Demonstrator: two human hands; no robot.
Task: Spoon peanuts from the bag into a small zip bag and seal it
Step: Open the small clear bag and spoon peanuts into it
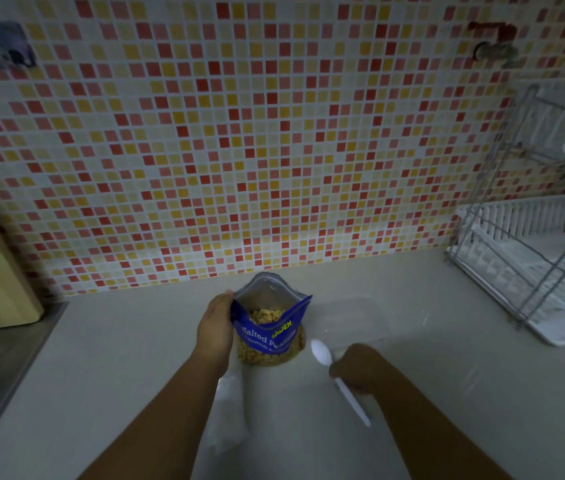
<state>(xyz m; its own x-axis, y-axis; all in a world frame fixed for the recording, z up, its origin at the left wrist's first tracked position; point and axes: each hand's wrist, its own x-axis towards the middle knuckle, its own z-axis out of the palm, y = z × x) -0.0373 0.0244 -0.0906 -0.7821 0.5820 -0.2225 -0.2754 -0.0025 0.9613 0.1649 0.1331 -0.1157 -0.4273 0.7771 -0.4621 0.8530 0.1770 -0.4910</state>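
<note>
Blue peanut bag (269, 332) in left hand (215, 327), white spoon (352, 401) in right hand (355, 367).

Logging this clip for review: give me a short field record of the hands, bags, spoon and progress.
left hand: grips the open peanut bag at its left edge
right hand: holds a white spoon, right of the bag
peanut bag: upright on counter, peanuts visible inside
spoon: bowl looks empty, outside the bag
clear bag: flat on counter by the left forearm
progress: no scoop taken yet
</note>
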